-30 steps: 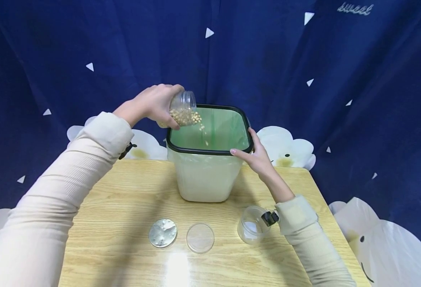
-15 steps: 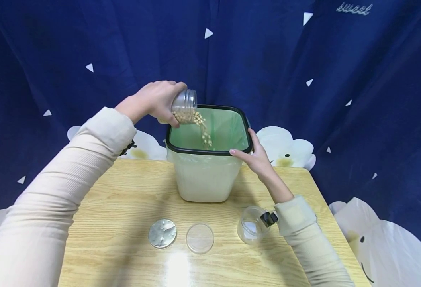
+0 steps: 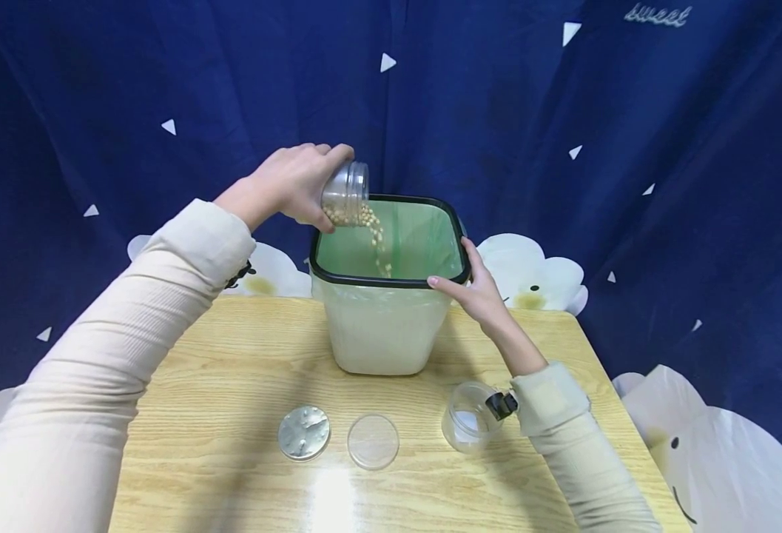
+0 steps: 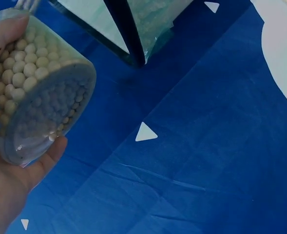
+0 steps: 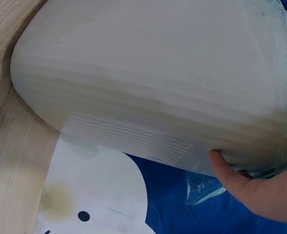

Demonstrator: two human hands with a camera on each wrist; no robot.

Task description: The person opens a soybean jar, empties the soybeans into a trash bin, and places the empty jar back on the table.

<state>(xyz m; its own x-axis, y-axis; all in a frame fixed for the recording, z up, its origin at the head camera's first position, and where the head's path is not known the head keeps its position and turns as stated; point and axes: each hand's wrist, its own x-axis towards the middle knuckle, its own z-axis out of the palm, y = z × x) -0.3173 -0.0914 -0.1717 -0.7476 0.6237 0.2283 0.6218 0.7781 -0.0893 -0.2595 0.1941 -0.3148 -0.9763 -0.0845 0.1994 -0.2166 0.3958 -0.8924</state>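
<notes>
My left hand [image 3: 295, 185] grips a clear plastic jar [image 3: 345, 194] of round beige beans, tipped on its side over the left rim of a trash can. Beans [image 3: 379, 248] stream from its mouth into the can. The trash can [image 3: 380, 333] is whitish with a black rim and a green liner bag [image 3: 424, 229] inside. In the left wrist view the jar's base [image 4: 50, 112] faces me, with many beans [image 4: 26, 63] behind it. My right hand [image 3: 480, 296] holds the can's right front corner, thumb on the rim; in the right wrist view a finger [image 5: 226, 170] presses the can's side.
On the wooden table [image 3: 231, 370] before the can lie a silvery foil-topped disc [image 3: 304, 433] and a clear round lid [image 3: 373, 442]. A clear open jar [image 3: 467, 426] stands beside my right wrist. Behind hangs a blue curtain [image 3: 264, 74] with white triangles.
The left hand has risen slightly and moved right, tipping the jar further. The stream of beans has thickened since a second ago. My right hand stays on the can.
</notes>
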